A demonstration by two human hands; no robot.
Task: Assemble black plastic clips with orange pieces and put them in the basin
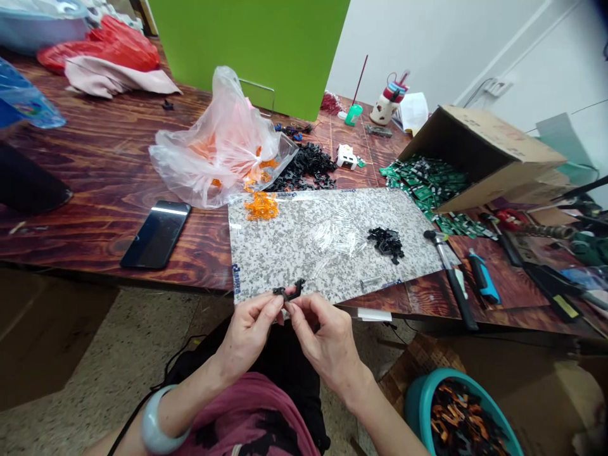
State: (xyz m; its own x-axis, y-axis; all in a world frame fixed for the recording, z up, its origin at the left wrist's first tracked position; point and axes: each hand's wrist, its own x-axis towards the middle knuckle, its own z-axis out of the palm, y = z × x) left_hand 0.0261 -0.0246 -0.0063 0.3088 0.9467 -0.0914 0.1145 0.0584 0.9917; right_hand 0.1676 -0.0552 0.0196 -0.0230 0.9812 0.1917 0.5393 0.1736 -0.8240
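Note:
Both hands meet at the front edge of a speckled board (280, 253). Between them is a small black plastic part (295, 292) with a bent arm. My left hand (254, 323) pinches it at its left end, and the fingers of my right hand (325, 335) close on its lower right side. Fingertips hide part of it. On the board lie a little heap of orange plastic parts (261, 206), a spread of thin clear sticks (335, 235) and a small pile of black parts (386, 244).
Behind the board are a plastic bag (218, 145) and a larger black heap (311, 166). A phone (156, 234) lies left. At right are a cardboard box (503, 139) of green circuit boards (427, 177), a hammer (451, 278) and a blue-handled cutter (483, 278). A teal tub (418, 405) stands below.

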